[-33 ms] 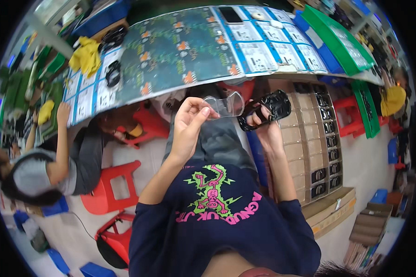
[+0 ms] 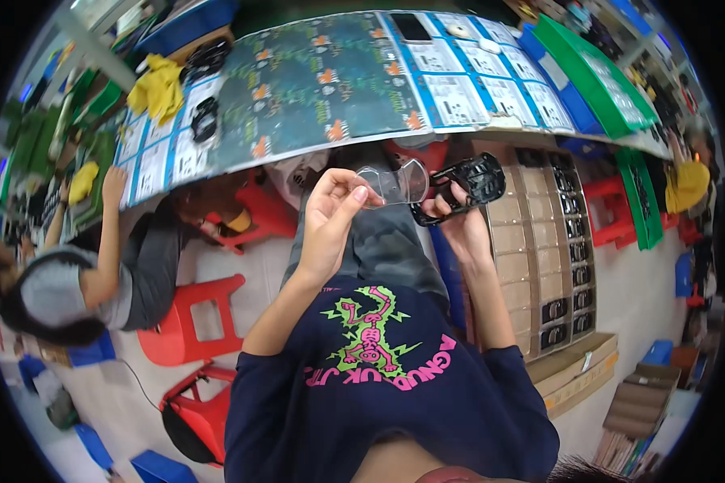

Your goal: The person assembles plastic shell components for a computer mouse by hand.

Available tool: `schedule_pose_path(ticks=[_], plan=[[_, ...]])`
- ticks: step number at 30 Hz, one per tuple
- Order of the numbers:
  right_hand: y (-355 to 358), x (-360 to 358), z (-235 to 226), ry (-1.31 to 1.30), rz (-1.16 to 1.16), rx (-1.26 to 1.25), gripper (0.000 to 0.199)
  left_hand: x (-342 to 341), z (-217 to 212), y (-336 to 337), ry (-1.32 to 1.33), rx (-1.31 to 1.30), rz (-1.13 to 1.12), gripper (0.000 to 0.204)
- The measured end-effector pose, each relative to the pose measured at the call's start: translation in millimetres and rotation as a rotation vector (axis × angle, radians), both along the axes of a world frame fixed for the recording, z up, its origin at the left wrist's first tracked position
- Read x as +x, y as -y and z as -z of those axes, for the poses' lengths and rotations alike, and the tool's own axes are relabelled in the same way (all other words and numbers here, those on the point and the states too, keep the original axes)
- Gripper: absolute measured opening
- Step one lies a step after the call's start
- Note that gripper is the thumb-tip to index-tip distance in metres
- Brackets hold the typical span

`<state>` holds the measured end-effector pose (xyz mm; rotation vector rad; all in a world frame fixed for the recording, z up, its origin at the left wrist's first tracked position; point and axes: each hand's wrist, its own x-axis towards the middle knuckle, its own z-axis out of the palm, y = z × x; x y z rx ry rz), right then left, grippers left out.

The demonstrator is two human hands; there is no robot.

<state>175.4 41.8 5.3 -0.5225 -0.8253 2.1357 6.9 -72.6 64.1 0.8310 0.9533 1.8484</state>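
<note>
The left hand (image 2: pixel 333 216) pinches a clear plastic piece (image 2: pixel 395 185) by its left end. The piece's long axis runs sideways between the hands, toward the black molded part (image 2: pixel 482 182) gripped in the right hand (image 2: pixel 464 232).

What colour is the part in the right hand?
The part in the right hand is glossy black, seen best in the head view.

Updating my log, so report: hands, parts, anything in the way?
Left hand holds clear plastic piece. Right hand holds glossy black part. No obstruction visible between them.
</note>
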Motion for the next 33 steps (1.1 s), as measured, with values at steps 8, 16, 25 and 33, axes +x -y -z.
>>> schedule_pose_path(ticks=[8,16,25,33], plan=[[22.0,-42.0,-7.7,-0.146,-0.424,-0.133,0.025,14.3,1.4,41.3,0.066,0.072,-0.128,0.014],[19.3,-46.1,0.0,-0.203,-0.633,-0.078,0.045,29.0,5.6,39.9,-0.705,0.15,-0.541,0.015],[2.8,-64.9,29.4,-0.648,-1.181,-0.275,0.051,38.4,18.4,67.3,-2.129,0.302,-0.626,0.015],[39.0,-74.7,-1.0,0.158,-0.807,-0.01,0.056,23.6,33.6,92.0,-1.988,0.177,-0.655,0.019]])
